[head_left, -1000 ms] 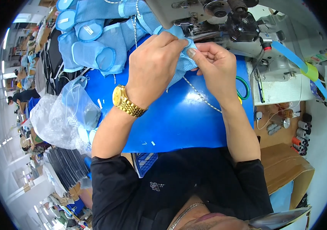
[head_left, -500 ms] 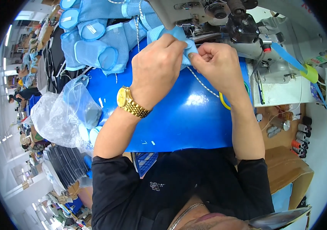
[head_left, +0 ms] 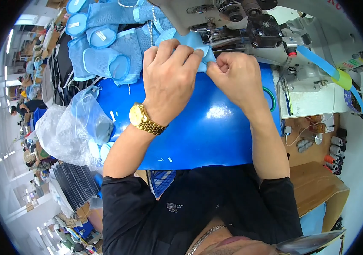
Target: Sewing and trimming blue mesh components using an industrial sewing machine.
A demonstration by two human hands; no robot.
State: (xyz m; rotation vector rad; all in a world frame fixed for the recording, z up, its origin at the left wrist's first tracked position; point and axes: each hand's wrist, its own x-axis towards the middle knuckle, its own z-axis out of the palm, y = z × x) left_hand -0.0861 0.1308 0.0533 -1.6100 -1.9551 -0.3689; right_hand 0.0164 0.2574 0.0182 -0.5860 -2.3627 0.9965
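Under the head of a sewing machine (head_left: pixel 266 32), my two hands work close together at a light-blue fabric piece (head_left: pixel 193 40). My left hand (head_left: pixel 168 78), wearing a gold watch, lies over its near left part with bent fingers pressed on the cloth. At the near right corner, my right hand (head_left: pixel 237 80) is closed, thumb and curled fingers pinching the fabric edge; the exact grip is partly hidden. Part of the piece near the machine's foot is covered by the machine head. A pile of blue mesh bags (head_left: pixel 105 59) with round ends lies left of my left hand.
A blue work surface (head_left: pixel 198 136) spreads beneath my hands. Left stands a clear plastic bag (head_left: pixel 71 127). A green ring (head_left: pixel 270 98) lies by my right forearm. Blue tape (head_left: pixel 317 61) runs through a yellow-green roll (head_left: pixel 342 80). Thread spools (head_left: pixel 334 151) and a cardboard box (head_left: pixel 320 187) are at right.
My left hand has come slightly nearer, its fingers more spread over the cloth. My right hand has shifted a little left and down. The speckled cord and yellow ring beside it no longer show.
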